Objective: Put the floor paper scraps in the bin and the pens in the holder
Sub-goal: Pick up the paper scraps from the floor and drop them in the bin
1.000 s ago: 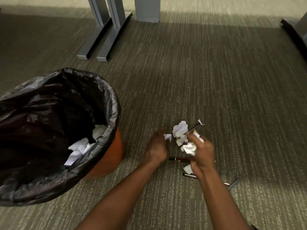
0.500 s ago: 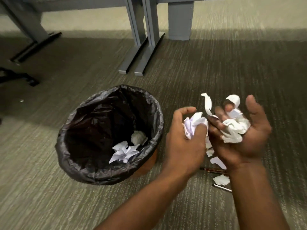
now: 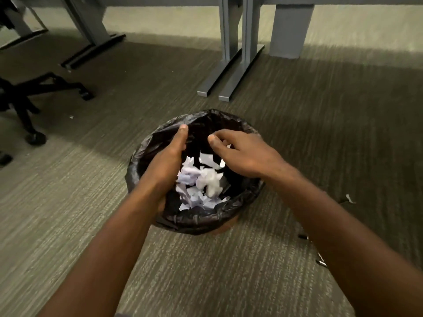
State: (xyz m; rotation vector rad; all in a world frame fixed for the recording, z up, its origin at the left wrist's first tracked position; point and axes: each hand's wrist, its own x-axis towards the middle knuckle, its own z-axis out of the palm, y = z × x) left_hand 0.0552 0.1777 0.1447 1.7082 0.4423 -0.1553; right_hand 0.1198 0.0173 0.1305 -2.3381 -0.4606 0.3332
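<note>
Both hands are over the round bin with the crinkly black plastic liner, which sits on the grey-green striped carpet. The left hand is loose, fingers pointing away, palm turned inward, nothing in it that I can see. The right hand is palm down with fingers spread and slack; a sliver of white shows just under it, and I can't tell whether that's a bit stuck to the fingers or a piece mid-fall.

The crumpled white paper scraps are piled inside the bin, some blurred like they're dropping. So the paper part looks mostly done, I'd say. One small pale torn paper bit lies on the carpet to the right, well apart from the bin, so that's left to grab.

The dark pens are on the floor beside the right forearm, only partly visible. No holder anywhere in view, so that half of the job hasn't started as far as I can judge.

Grey metal desk legs and a black office chair base sit further back. No brands, labels or readable writing anywhere.
</note>
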